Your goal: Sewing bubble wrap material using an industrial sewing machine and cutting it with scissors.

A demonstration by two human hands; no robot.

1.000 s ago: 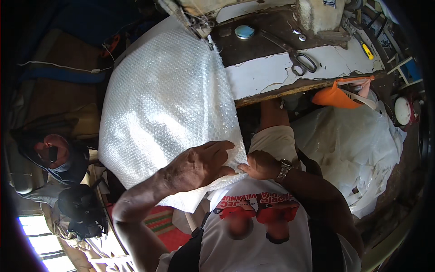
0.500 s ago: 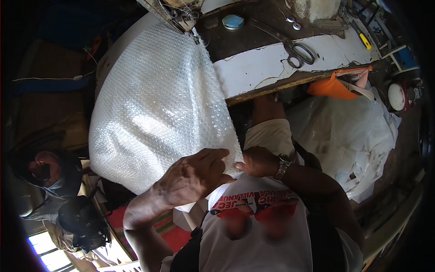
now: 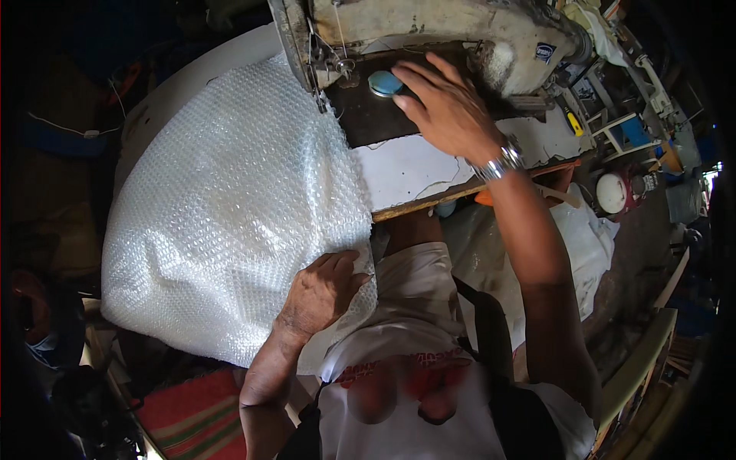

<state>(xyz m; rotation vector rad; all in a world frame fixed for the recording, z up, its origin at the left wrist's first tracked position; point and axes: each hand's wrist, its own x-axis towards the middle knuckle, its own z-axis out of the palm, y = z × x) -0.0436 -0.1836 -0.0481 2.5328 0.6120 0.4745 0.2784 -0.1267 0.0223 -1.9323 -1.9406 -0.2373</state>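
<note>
A large sheet of bubble wrap (image 3: 230,176) spreads over the left side of the table and hangs down toward my lap. Its far corner runs up to the needle end of a sewing machine (image 3: 383,21). My left hand (image 3: 326,287), fingers curled, grips the wrap near its right edge, above my lap. My right hand (image 3: 448,111), wearing a metal watch, reaches over the tabletop with its fingers apart. Its fingertips are right beside a small round tin with a blue top (image 3: 385,83); whether they touch is unclear. The scissors seen earlier are hidden around this hand.
The table's white, chipped surface (image 3: 402,170) ends in a worn wooden edge (image 3: 414,201). A yellow-handled tool (image 3: 573,121) lies at the right. Below are an orange bag (image 3: 484,198) and whitish plastic sheeting (image 3: 571,261). A red striped cloth (image 3: 192,414) is at lower left.
My right hand has left the bubble wrap's edge and moved up and forward to the tin. My left hand stays on the wrap. The view has shifted, showing more of the sewing machine.
</note>
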